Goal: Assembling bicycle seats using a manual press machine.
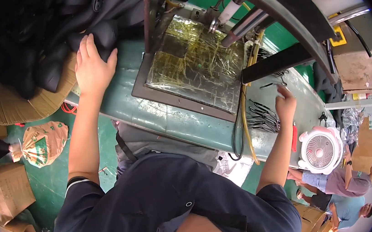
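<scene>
My left hand lies at the edge of a heap of black, smooth, padded pieces, its fingers stretched out and thumb spread. The fingertips touch the nearest piece. Over the right part of the bench, my right hand has its fingers curled in, the index finger pointing away from me. A thin black strip lies right by that fingertip; whether it is pinched cannot be seen. Below it is a bundle of thin black strips. Between my hands sits a press plate covered in shiny, yellowish, wrinkled film.
A dark press frame arches over the plate, with a yellow hose down its side. The green bench bears a pink and white fan at right. Cartons and a tied sack stand left. Two people are at far right.
</scene>
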A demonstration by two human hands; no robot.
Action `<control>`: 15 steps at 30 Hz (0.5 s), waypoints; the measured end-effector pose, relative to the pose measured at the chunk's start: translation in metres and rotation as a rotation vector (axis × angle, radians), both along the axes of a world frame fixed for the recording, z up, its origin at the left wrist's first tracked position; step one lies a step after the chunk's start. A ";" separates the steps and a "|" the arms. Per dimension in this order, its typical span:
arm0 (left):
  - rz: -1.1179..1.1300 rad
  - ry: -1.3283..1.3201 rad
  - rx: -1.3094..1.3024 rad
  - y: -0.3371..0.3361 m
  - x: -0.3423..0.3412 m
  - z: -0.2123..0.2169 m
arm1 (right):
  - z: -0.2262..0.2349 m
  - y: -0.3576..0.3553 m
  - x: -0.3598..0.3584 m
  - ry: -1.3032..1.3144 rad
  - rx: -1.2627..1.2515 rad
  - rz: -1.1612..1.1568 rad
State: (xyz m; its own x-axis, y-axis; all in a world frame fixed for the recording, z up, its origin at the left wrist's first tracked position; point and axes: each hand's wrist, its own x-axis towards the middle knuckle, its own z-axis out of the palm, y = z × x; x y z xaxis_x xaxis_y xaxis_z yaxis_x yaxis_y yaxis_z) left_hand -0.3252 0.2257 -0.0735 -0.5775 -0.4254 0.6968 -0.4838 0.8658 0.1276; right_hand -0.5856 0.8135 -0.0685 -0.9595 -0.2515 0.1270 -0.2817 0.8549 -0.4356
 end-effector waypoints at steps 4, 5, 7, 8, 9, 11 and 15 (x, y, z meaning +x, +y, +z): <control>-0.014 0.009 0.335 -0.013 0.020 0.022 | -0.005 0.028 0.062 0.057 0.319 0.004; -0.031 0.079 0.378 -0.023 0.028 0.019 | -0.009 0.037 0.069 -0.027 0.261 0.021; -0.235 0.488 0.737 -0.044 0.051 0.014 | -0.012 0.055 0.083 -0.055 0.148 0.106; -0.309 0.421 0.740 -0.067 0.075 0.020 | -0.004 0.057 0.088 -0.050 0.176 0.120; -0.273 0.652 0.889 -0.065 0.093 0.020 | -0.001 0.061 0.089 -0.036 0.173 0.162; -0.538 1.129 1.316 -0.119 0.160 -0.010 | 0.013 0.059 0.087 -0.032 0.208 0.190; -0.671 1.134 1.712 -0.068 0.179 -0.015 | 0.016 0.067 0.073 -0.067 0.176 0.238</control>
State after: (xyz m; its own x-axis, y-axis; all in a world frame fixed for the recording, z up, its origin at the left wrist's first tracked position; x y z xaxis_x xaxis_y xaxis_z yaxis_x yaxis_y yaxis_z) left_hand -0.1465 0.1576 -0.0890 -0.5911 -0.8064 0.0182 0.5871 -0.4147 0.6953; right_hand -0.5128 0.8808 -0.0529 -0.8758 -0.4826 -0.0006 -0.4585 0.8324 -0.3111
